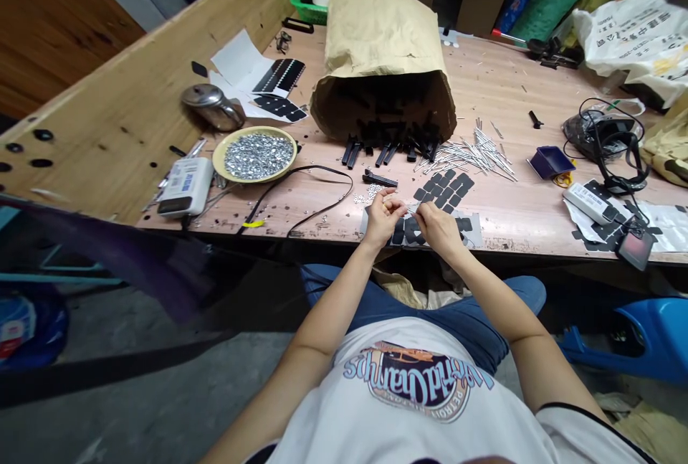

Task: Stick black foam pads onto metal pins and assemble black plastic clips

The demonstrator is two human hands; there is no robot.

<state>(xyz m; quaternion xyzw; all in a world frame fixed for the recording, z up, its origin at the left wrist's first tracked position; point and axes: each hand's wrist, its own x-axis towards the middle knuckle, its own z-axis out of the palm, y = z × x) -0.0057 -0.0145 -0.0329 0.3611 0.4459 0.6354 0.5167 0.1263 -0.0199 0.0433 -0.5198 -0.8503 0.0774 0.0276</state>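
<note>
Over the table's front edge, my left hand [383, 219] and my right hand [438, 229] are close together, both with fingers pinched. A thin metal rod [411, 211] shows in the small gap between them. My right fingers are closed on it; what my left fingertips hold at its other end is too small to make out. Just beyond my left hand are small silvery washers [368, 195] and a black plastic part [379, 178]. Black pads [445, 188] lie behind and beneath my hands. A loose pile of similar metal rods [476, 154] is farther right.
A large paper sack [384, 34] lies open towards me, black parts spilling out. To the left are a yellow bowl [219, 157] of small metal pieces, a white power bank [185, 188] and a black cable [322, 168]. A dark blue box [551, 163] and a headset [618, 155] stand right.
</note>
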